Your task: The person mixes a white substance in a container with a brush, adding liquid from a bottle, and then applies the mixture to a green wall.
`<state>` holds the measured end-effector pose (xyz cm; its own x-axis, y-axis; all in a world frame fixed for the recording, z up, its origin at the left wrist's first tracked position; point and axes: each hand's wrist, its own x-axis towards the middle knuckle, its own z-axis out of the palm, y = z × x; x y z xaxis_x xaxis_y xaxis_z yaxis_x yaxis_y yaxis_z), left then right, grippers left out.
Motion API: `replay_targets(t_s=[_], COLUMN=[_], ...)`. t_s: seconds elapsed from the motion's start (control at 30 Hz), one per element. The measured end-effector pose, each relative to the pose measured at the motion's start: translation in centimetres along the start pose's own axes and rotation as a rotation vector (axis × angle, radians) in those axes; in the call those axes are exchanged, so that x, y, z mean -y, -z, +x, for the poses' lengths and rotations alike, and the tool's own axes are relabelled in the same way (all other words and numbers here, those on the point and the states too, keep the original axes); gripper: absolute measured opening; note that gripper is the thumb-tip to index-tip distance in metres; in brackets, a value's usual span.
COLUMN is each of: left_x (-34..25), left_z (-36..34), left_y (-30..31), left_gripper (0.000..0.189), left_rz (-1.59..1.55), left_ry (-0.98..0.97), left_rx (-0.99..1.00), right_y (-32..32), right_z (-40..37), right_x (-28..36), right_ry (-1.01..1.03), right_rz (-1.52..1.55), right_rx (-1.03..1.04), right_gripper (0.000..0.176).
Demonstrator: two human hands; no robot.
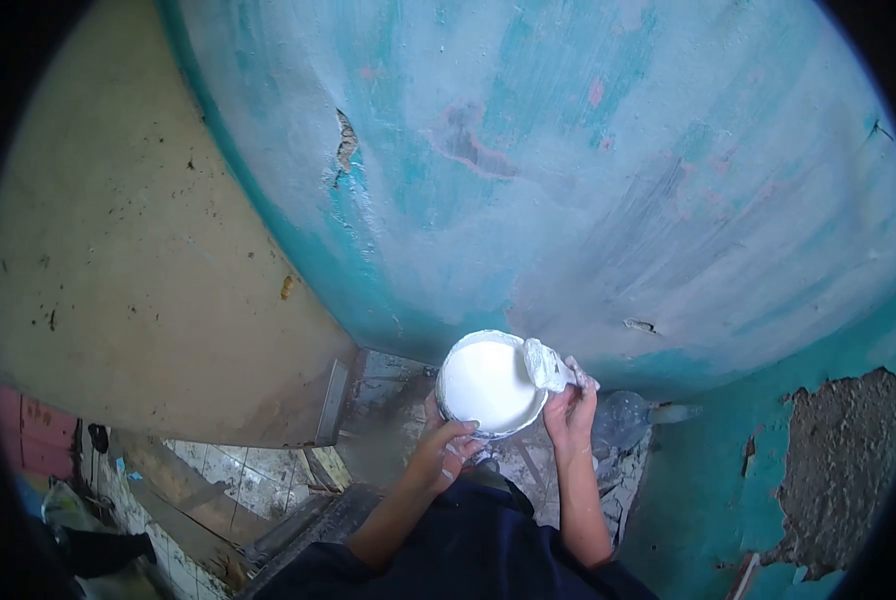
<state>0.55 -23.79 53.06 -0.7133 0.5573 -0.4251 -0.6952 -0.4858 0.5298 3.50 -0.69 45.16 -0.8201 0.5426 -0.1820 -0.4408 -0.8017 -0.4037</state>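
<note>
A round tub (492,384) of smooth white paint or paste is held low in front of my body. My left hand (444,445) is wrapped round its lower left side, thumb at the rim. In my right hand (572,407) is a brush (545,366), its head thickly coated in white, at the tub's right rim. White smears cover the fingers of both hands. Ahead stands a turquoise wall (448,200) with whitish streaks and a chipped crack at the upper left.
A beige panel (148,240) stands at the left. Boards (178,490) and debris lie on the tiled floor at the lower left. A clear plastic bottle (623,420) is right of my right hand. Bare rough plaster (838,470) shows on the right wall.
</note>
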Motion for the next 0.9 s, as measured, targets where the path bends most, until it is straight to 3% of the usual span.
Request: replay_targets(t_s=[0.13, 0.2, 0.27, 0.33, 0.37, 0.43, 0.6, 0.7, 0.77, 0.87, 0.9], left_x=[1.3, 1.7, 2.0, 1.7, 1.5, 0.8, 0.6, -0.6, -1.5, -3.0, -3.7], left_z=[-0.6, -0.9, -1.3, -1.7, -1.9, -2.8, -2.4, -2.4, -2.2, -1.9, -1.9], left_y=[0.3, 0.4, 0.5, 0.8, 0.8, 0.3, 2.6, 4.0, 5.1, 7.1, 7.7], left_gripper=[0.082, 0.082, 0.082, 0.083, 0.083, 0.080, 0.075, 0.073, 0.072, 0.071, 0.072], left_rz=[0.009, 0.015, 0.018, 0.028, 0.027, 0.005, -0.020, -0.024, -0.025, -0.035, -0.067], left_ry=[-0.033, -0.081, -0.116, -0.076, -0.092, -0.048, -0.158, -0.163, -0.152, -0.161, -0.159], left_rx=[-0.051, -0.073, -0.089, -0.124, -0.122, -0.151, -0.105, -0.103, -0.089, -0.055, -0.044], right_y=[-0.2, 0.1, 2.0, 2.2, 2.3, 0.3, -1.8, -3.3, -8.2, -16.7, -20.0], right_z=[-1.0, -1.4, -1.2, -0.4, -0.3, -0.4, 1.2, 3.6, 4.0, 4.6, 4.7], right_x=[0.3, 0.7, 0.8, 0.4, 0.0, -0.1, -0.2, 0.3, 0.3, 1.6, 1.7], right_ry=[-0.029, -0.137, -0.197, -0.317, -0.227, -0.219, -0.181, -0.134, -0.024, 0.131, 0.309], right_rz=[-0.078, -0.169, -0.182, 0.046, -0.064, -0.083, -0.082, -0.114, -0.232, -0.673, -0.833], right_rx=[0.003, -0.048, 0.002, 0.197, -0.030, -0.056, -0.100, 0.051, 0.146, 0.324, 0.435], right_gripper=[0.032, 0.027, 0.028, 0.030, 0.030, 0.030, 0.028, 0.023, 0.029, 0.033, 0.041])
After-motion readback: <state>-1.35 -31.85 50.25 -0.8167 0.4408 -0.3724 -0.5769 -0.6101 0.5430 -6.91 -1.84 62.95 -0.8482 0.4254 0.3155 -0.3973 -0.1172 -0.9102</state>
